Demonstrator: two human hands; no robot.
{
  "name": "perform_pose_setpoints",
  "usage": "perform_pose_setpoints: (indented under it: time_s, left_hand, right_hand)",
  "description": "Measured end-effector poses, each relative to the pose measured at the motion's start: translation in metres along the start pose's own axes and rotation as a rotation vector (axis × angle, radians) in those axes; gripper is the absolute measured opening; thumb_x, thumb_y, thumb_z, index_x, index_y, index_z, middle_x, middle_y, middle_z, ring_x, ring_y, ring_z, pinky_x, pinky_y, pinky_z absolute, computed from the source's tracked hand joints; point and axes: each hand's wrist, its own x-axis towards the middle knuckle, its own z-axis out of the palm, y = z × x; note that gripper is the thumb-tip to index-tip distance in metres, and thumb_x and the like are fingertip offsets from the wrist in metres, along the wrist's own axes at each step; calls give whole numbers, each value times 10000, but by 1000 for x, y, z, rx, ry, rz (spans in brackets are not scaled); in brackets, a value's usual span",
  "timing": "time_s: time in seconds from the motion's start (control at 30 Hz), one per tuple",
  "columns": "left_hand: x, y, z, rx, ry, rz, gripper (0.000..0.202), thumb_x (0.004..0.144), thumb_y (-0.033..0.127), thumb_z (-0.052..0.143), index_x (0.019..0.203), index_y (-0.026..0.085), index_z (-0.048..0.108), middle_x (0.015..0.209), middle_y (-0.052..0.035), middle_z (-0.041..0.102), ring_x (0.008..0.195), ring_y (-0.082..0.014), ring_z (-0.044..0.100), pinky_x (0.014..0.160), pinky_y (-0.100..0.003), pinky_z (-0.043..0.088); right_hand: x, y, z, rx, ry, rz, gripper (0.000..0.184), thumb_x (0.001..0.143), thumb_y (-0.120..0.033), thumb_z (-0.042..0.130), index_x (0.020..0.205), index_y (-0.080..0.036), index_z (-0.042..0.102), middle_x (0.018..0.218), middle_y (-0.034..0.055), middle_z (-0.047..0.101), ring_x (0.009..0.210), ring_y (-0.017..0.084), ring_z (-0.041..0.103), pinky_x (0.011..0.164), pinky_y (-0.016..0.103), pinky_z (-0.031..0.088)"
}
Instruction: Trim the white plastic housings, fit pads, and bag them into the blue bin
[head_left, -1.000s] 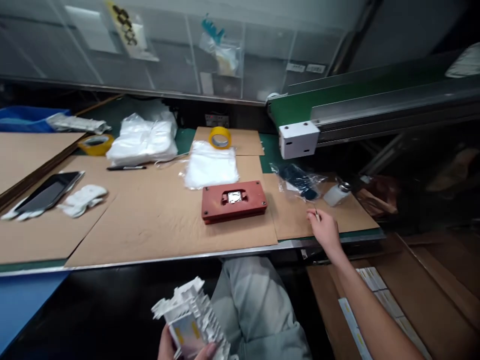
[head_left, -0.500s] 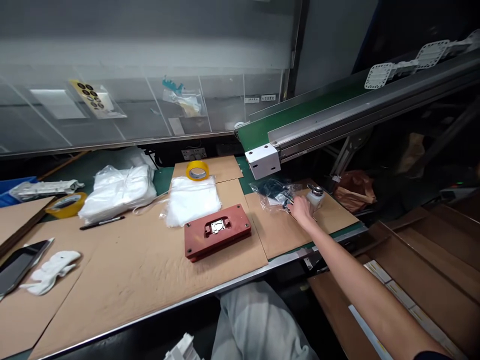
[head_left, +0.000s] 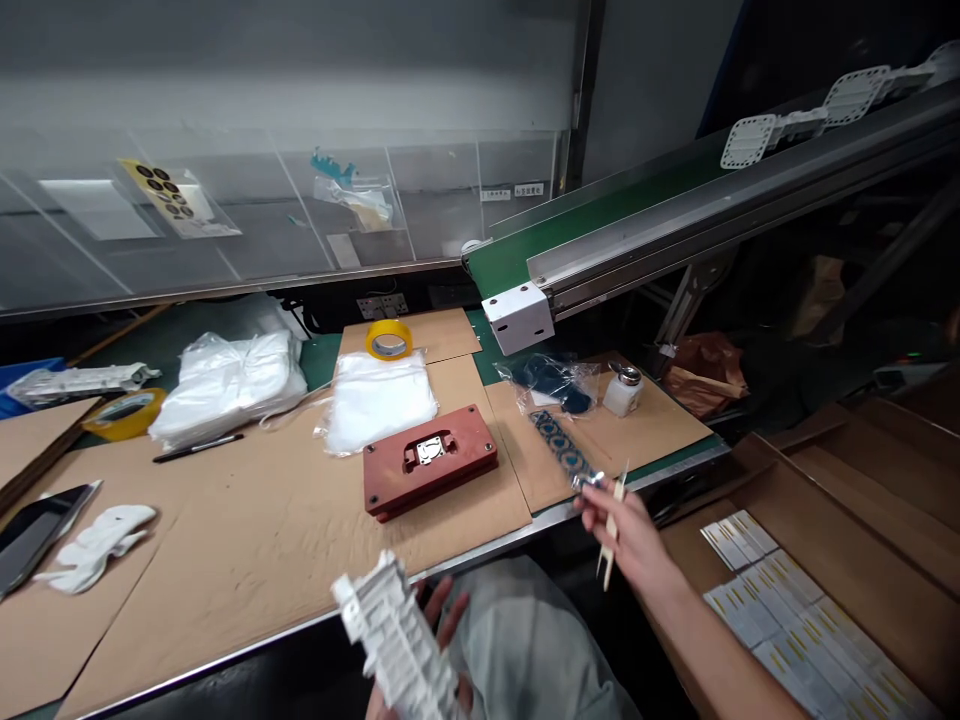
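In my left hand (head_left: 451, 622), low in the view over my lap, is a white ribbed plastic part (head_left: 401, 640); fingers show along its right side. My right hand (head_left: 626, 530) is at the bench's front edge, closed on a clear strip with dark blue round patterns (head_left: 561, 448) that points away to the left. A thin beige tool with a narrow tip (head_left: 612, 535) is also held in that hand, lying across the fingers. On the cardboard to the left sits a red block fixture (head_left: 390, 475) with a small metal-looking piece (head_left: 430, 449) in its recess.
Behind the strip are a crumpled clear bag with dark contents (head_left: 551, 375) and a small jar with a metal lid (head_left: 622, 392). White plastic bags (head_left: 382, 400) and yellow tape (head_left: 388, 340) lie farther left. A green conveyor (head_left: 510, 262) slopes up right; an open carton (head_left: 750, 470) stands below.
My right hand has drawn back from beside the jar toward me, bringing out the patterned strip and beige tool. My left hand and the white part have risen into view.
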Motion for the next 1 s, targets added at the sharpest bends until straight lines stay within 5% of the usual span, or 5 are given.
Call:
perform_pose_setpoints:
  time_s: [0.13, 0.33, 0.7, 0.87, 1.0]
  left_hand:
    - [46, 0, 19, -270, -186, 67, 595, 913, 505, 587, 1478, 389, 441, 1623, 8, 364, 1547, -300, 157, 1017, -440, 539]
    - [96, 10, 28, -400, -248, 166, 688, 835, 424, 744, 1463, 362, 471, 1448, -52, 595, 1353, -323, 521, 1024, -466, 543]
    - [90, 20, 39, -295, -203, 205, 668, 766, 568, 763, 1363, 331, 579, 1428, -58, 605, 1344, -321, 524, 974, -453, 571]
    - [77, 20, 33, -300, -152, 167, 710, 741, 462, 827, 1375, 293, 555, 1525, -78, 504, 1358, -310, 504, 835, -328, 606]
    - [47, 15, 24, -326, -57, 106, 540, 763, 452, 816, 1222, 217, 653, 1328, -110, 658, 1053, -239, 690, 798, -305, 606]
  right_hand:
    - [-67, 60, 18, 94, -65, 73, 581, 661, -619, 795, 917, -159, 548, 733, 63, 682, 429, 93, 513, 335, 181, 205]
    - [-88, 77, 23, 78, -116, 50, 464, 746, -551, 757, 914, -154, 585, 729, 38, 692, 398, 81, 500, 418, 220, 375]
    - [-65, 76, 49, -31, -257, 1, 395, 839, -505, 654, 1000, -158, 557, 757, 53, 714, 390, 111, 514, 417, 236, 352]
    - [-65, 79, 24, -201, -232, -93, 484, 867, -511, 647, 1171, -141, 580, 831, 84, 727, 742, 226, 696, 741, 342, 531]
    - [-52, 74, 6, -297, -299, -218, 600, 858, -388, 662, 1395, -190, 480, 1121, 102, 702, 1064, 226, 657, 982, 367, 484]
